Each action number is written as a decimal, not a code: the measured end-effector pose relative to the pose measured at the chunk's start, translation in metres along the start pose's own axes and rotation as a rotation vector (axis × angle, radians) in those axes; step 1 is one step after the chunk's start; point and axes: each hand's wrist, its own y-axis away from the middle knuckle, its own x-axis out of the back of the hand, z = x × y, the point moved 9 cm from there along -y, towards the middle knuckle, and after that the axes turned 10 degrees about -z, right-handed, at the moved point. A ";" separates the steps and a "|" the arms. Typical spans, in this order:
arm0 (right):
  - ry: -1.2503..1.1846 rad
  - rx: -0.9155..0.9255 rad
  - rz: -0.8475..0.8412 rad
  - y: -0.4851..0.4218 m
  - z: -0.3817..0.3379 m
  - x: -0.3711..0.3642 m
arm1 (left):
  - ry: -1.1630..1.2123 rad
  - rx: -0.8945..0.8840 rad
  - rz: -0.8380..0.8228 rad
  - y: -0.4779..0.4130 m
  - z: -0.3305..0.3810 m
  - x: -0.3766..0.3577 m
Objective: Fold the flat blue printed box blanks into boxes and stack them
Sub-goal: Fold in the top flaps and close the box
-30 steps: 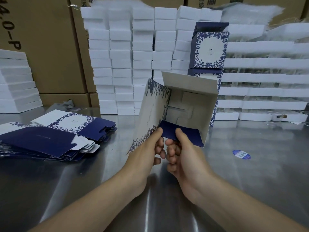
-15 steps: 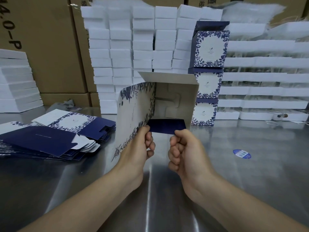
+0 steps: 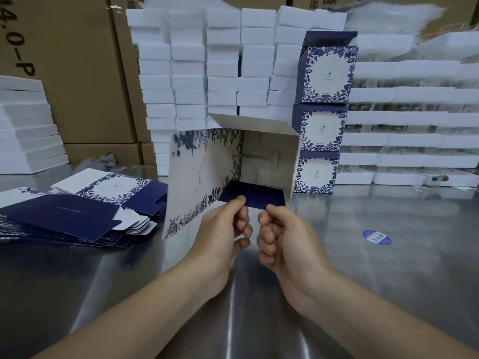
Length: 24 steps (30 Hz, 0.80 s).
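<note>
Half-folded box held up by its flap at the centre of the table.
Left hand and right hand each clamp a thumb-and-finger grip on the dark blue flap at the box's 6 o'clock edge. The open mouth faces the camera, with one printed panel swung out toward 9 o'clock. Flat blanks lie piled at 9 o'clock, and three finished boxes stand stacked at 1 o'clock beside white foam blocks.

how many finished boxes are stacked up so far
3, in one column at back right: bottom box, middle box, top box. More could hide behind the held box.
</note>
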 end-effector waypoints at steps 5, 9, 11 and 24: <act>0.028 -0.011 -0.039 0.000 0.001 -0.005 | 0.032 -0.022 0.016 -0.002 0.000 0.004; 0.034 -0.026 -0.084 0.000 0.004 -0.009 | 0.027 -0.013 -0.040 -0.002 -0.002 -0.002; 0.023 -0.024 -0.095 -0.001 0.005 -0.010 | 0.014 -0.006 -0.071 -0.002 -0.003 -0.005; 0.006 0.002 -0.037 -0.004 0.000 0.001 | 0.018 0.031 -0.036 0.002 -0.004 -0.006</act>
